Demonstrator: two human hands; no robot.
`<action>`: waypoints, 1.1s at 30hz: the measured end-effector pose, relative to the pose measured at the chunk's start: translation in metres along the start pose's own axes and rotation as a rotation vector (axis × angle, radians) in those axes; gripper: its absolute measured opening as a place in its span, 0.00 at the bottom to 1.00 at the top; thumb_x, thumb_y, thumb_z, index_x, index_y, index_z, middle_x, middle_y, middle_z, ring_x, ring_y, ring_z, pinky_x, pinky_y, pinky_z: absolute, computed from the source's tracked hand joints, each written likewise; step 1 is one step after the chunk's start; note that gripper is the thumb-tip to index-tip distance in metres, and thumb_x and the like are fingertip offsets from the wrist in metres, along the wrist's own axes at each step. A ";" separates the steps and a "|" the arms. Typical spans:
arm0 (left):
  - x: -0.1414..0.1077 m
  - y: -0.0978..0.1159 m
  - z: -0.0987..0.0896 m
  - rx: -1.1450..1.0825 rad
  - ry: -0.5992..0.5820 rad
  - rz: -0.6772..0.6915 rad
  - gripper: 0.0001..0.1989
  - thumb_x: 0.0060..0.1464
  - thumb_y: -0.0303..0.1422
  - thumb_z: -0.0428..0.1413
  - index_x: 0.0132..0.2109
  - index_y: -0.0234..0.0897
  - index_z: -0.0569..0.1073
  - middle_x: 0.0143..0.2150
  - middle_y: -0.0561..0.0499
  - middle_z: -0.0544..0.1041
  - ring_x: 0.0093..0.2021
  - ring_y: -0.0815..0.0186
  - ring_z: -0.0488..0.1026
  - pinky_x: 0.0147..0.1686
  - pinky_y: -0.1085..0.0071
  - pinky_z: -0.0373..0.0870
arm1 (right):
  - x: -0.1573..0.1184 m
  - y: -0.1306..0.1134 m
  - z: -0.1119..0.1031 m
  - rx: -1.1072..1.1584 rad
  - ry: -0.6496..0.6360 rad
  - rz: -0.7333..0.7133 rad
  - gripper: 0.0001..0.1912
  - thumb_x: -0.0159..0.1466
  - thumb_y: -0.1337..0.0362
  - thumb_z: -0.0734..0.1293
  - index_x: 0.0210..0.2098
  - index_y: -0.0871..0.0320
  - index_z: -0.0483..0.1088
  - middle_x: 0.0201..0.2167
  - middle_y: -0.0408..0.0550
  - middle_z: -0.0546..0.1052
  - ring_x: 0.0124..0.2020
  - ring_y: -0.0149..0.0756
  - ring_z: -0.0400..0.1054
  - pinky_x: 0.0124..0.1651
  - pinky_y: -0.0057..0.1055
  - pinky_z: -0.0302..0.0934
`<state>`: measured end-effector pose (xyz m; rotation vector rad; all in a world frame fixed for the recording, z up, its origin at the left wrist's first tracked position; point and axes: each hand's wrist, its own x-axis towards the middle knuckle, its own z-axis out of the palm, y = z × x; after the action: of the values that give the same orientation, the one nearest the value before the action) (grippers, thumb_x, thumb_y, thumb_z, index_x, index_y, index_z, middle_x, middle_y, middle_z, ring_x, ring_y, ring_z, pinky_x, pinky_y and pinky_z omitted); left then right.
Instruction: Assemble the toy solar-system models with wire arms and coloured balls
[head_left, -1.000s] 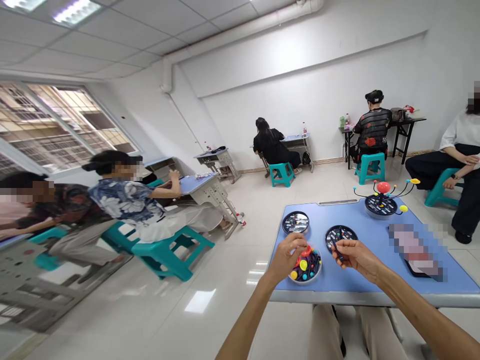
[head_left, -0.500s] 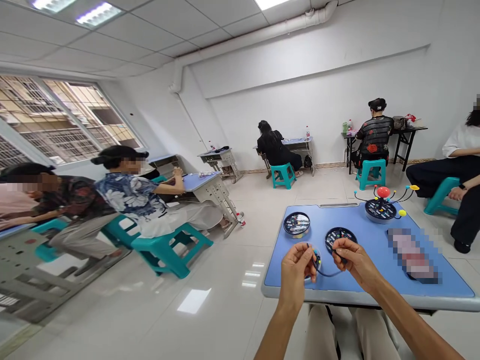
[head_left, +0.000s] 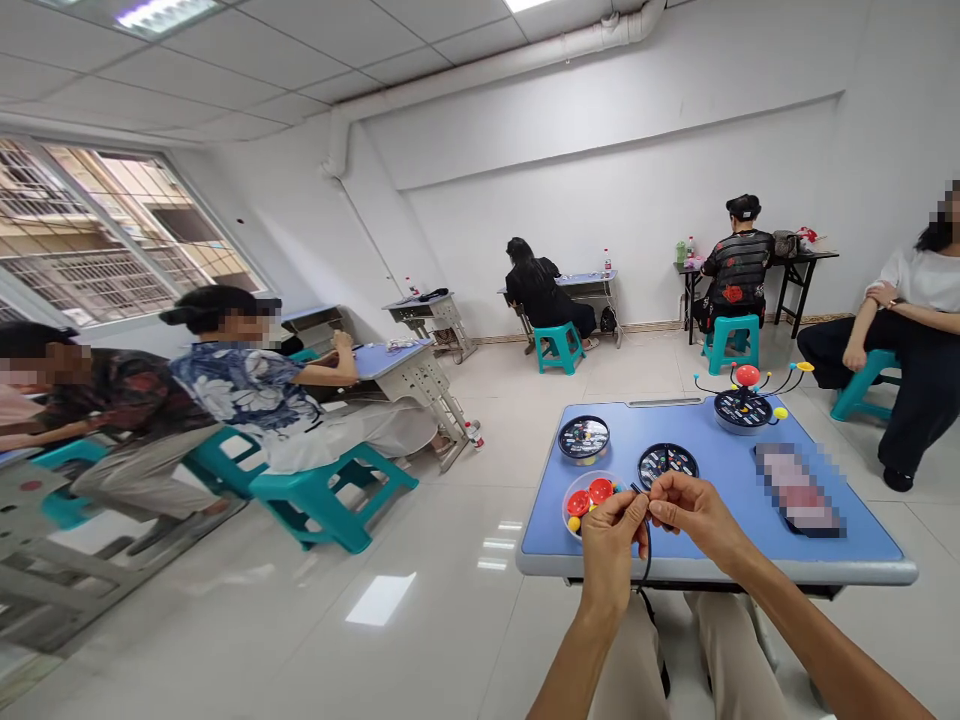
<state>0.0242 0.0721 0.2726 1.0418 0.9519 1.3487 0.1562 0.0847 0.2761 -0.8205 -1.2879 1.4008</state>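
Observation:
My left hand (head_left: 613, 540) pinches a thin black strip (head_left: 648, 560), whose loose part curves down past the table's front edge. Right beside it, my right hand (head_left: 686, 505) has its fingertips closed on a small dark part at the strip's upper end, too small to make out. Behind the hands lies a round black disc (head_left: 667, 462) with printed labels. A clear bowl (head_left: 571, 490) holding red half-shells (head_left: 601, 490) and yellow balls is partly covered by my left hand.
On the blue table (head_left: 720, 550) are another black disc (head_left: 584, 437) at back left, a planet model with a red ball (head_left: 747, 376) at the back, and a blurred flat object (head_left: 801, 488) at right. Several people sit around; one person (head_left: 919, 310) sits at the right.
My hands have come closer together, and the black strip now hangs downward instead of stretching between them. The bowl with red and yellow pieces shows more. The camera view has shifted slightly.

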 end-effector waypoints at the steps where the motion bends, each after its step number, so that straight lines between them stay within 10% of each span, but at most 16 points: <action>1: 0.001 0.001 0.001 -0.027 0.007 0.002 0.19 0.46 0.44 0.64 0.23 0.33 0.72 0.18 0.56 0.65 0.17 0.76 0.58 0.15 0.78 0.56 | -0.001 -0.004 -0.001 -0.016 0.009 -0.015 0.19 0.53 0.48 0.73 0.27 0.58 0.70 0.21 0.41 0.70 0.23 0.29 0.60 0.26 0.29 0.56; 9: 0.009 0.000 -0.003 -0.319 0.156 0.095 0.17 0.44 0.42 0.67 0.34 0.33 0.76 0.24 0.55 0.70 0.21 0.75 0.64 0.20 0.77 0.62 | -0.033 0.023 -0.022 -0.137 0.494 0.002 0.22 0.55 0.43 0.70 0.24 0.58 0.72 0.18 0.42 0.67 0.21 0.29 0.56 0.24 0.28 0.50; 16: 0.006 -0.006 0.003 -0.392 0.208 0.166 0.15 0.47 0.42 0.66 0.34 0.35 0.74 0.26 0.56 0.70 0.22 0.75 0.65 0.23 0.77 0.63 | -0.059 0.053 0.021 0.231 0.218 0.221 0.22 0.51 0.46 0.75 0.26 0.61 0.76 0.19 0.43 0.70 0.19 0.26 0.56 0.21 0.26 0.46; 28: -0.005 -0.015 0.003 -0.428 0.250 0.158 0.13 0.48 0.41 0.65 0.35 0.36 0.75 0.37 0.51 0.74 0.37 0.69 0.71 0.36 0.74 0.69 | -0.039 0.031 0.025 0.542 0.491 0.033 0.12 0.53 0.57 0.76 0.30 0.57 0.75 0.31 0.47 0.76 0.27 0.30 0.65 0.24 0.25 0.59; 33: -0.019 0.002 -0.011 -0.500 0.346 0.007 0.17 0.42 0.41 0.68 0.35 0.37 0.72 0.34 0.52 0.74 0.28 0.72 0.68 0.24 0.77 0.63 | -0.045 0.013 0.003 0.487 0.523 0.010 0.10 0.54 0.59 0.75 0.29 0.58 0.73 0.29 0.47 0.76 0.25 0.31 0.66 0.22 0.26 0.58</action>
<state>0.0124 0.0531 0.2705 0.4405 0.7931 1.6944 0.1616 0.0421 0.2570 -0.7801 -0.5146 1.3133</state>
